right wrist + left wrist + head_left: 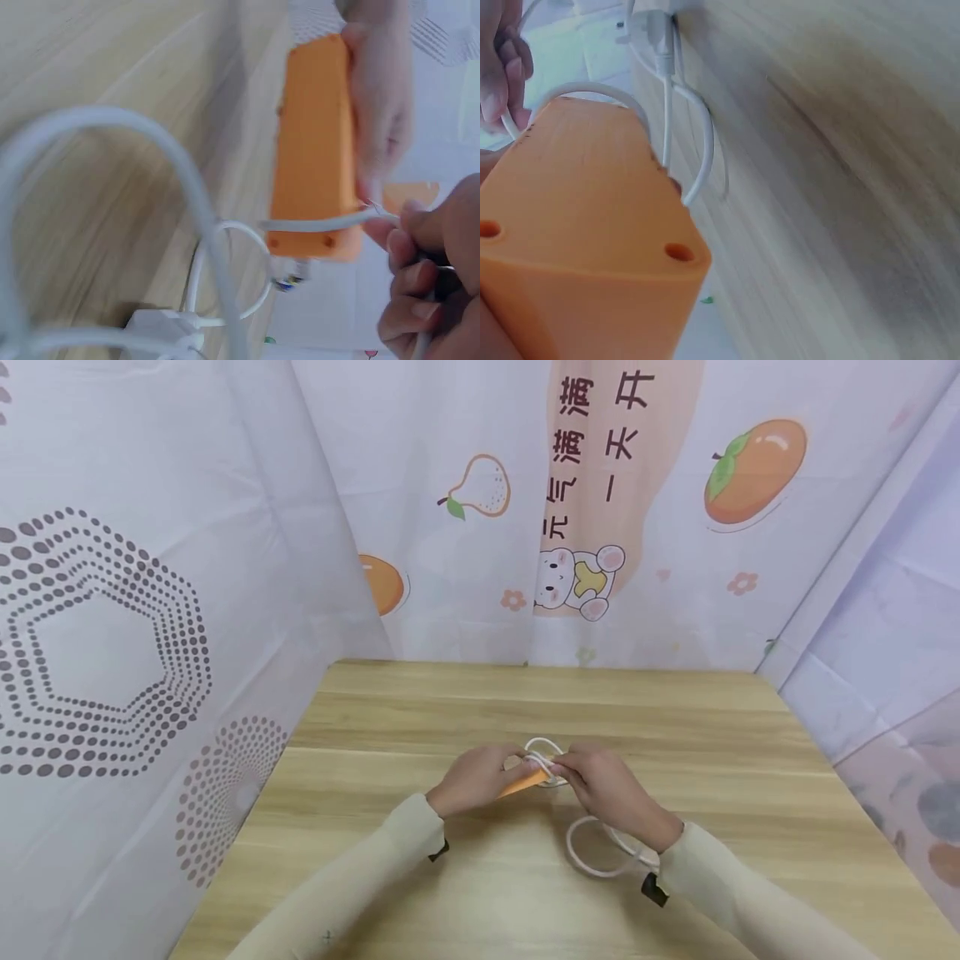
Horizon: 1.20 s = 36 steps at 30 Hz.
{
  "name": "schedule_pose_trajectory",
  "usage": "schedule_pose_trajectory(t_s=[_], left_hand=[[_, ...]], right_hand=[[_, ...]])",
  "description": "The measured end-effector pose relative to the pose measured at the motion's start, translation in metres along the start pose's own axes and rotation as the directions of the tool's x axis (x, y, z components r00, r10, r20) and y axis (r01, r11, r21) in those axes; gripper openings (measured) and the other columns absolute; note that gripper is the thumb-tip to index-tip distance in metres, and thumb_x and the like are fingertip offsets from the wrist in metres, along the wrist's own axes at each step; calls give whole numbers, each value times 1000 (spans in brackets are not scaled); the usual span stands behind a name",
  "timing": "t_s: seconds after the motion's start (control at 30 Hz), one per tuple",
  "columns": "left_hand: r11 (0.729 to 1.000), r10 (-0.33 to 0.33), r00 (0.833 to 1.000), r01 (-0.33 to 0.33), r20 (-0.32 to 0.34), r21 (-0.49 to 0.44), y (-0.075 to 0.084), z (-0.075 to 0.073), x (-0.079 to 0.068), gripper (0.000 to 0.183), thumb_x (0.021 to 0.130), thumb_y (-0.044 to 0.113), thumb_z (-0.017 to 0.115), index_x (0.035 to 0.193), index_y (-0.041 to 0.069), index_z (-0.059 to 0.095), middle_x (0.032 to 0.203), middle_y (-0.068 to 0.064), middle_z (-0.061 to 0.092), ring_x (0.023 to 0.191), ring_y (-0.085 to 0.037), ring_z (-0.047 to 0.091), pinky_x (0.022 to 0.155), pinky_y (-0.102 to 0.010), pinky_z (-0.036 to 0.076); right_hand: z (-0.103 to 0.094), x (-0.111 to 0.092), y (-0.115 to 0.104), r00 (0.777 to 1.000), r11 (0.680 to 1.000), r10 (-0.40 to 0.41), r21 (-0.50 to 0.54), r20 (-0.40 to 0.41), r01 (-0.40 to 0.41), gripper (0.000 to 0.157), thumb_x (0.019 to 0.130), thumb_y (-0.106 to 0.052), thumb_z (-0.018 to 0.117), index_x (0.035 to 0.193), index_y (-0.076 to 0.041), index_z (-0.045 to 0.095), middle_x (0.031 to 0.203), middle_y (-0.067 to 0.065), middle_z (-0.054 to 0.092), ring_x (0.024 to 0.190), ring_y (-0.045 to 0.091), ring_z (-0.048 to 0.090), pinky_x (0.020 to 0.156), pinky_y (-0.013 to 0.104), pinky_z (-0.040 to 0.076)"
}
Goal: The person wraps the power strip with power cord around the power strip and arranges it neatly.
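My left hand (480,775) grips an orange plastic box (315,150) along its side, holding it tilted just above the table. Small round holes mark the box's corners in both wrist views. A white cable (315,223) passes across the box near its far end. My right hand (606,785) pinches this cable between thumb and fingers, close beside the box. Other cable loops hang below, and a white plug (660,37) shows among them. A small metallic piece (289,281) at the end of the box is too blurred to identify.
Below the hands is a wood-grain table (360,727). One loose cable loop lies near my right wrist. Printed white curtains (450,585) enclose the table at the back and sides.
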<state>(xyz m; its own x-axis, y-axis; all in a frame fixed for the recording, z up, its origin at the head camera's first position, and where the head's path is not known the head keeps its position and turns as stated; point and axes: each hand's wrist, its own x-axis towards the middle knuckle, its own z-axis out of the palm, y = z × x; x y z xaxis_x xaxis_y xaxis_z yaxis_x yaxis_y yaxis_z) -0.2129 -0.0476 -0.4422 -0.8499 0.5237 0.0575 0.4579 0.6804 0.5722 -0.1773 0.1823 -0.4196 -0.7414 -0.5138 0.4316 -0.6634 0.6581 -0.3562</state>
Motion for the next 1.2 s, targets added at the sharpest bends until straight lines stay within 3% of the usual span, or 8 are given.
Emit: schedule_pose_trajectory(t_s=[0.2,0.33,0.5,0.63,0.83,1.0,1.1,1.2], left_hand=[[988,-50,999,47,-16,-144,-6,2,-4,46,101,64,51,110,22,68,62,8,56,50,-7,51,48,-26,39],[953,-104,994,103,13,-285,-10,2,-5,46,99,67,52,105,23,67,73,3,62,59,-13,56,52,-30,45],[886,-170,984,178,56,-427,-10,-5,-4,52,96,70,54,108,21,67,94,-1,66,78,-18,61,65,-36,51],[821,-218,973,228,81,-524,-10,-10,-2,61,94,73,53,113,18,68,103,-1,67,87,-19,62,73,-36,52],[690,-257,958,276,130,-669,-8,-16,-1,66,93,72,56,116,12,69,97,-10,69,74,-20,64,61,-33,54],[591,-240,953,295,185,-751,-12,-19,-3,71,93,72,56,124,9,65,96,-14,69,71,-20,65,57,-32,55],[570,-187,959,283,214,-772,-18,-20,-4,71,93,71,57,131,12,64,99,-14,68,72,-20,66,58,-33,56],[580,-103,967,248,232,-776,-23,-22,-5,64,96,66,56,136,16,65,102,-15,68,74,-20,66,59,-33,56]], right_hand=[[7,-10,-6,997,1000,-11,-4,-71,10,10,96,-8,72,87,-9,74,69,-14,41,60,1,35,54,22,36],[11,-13,-7,994,999,-13,28,-104,16,6,95,-7,73,90,-10,74,71,-13,43,62,2,38,55,22,38],[13,-15,-7,992,993,-13,117,-128,28,6,94,-2,72,99,-5,76,72,-11,50,62,1,43,55,22,43],[13,-15,-4,993,985,10,170,-120,10,9,95,0,71,94,-9,73,70,-10,52,61,0,46,55,23,45],[13,-15,4,995,978,0,206,-97,20,17,95,4,68,93,-12,70,68,-10,51,61,0,48,60,25,47],[14,-20,10,999,967,23,256,-24,-16,21,98,4,65,97,-16,72,67,-11,53,62,0,50,60,25,48],[14,-23,15,998,949,43,309,43,-54,24,100,5,60,103,-15,74,65,-8,55,60,0,50,56,25,48],[13,-24,21,996,935,39,348,86,-67,25,102,4,58,107,-13,75,64,-5,55,57,0,49,52,25,48]])
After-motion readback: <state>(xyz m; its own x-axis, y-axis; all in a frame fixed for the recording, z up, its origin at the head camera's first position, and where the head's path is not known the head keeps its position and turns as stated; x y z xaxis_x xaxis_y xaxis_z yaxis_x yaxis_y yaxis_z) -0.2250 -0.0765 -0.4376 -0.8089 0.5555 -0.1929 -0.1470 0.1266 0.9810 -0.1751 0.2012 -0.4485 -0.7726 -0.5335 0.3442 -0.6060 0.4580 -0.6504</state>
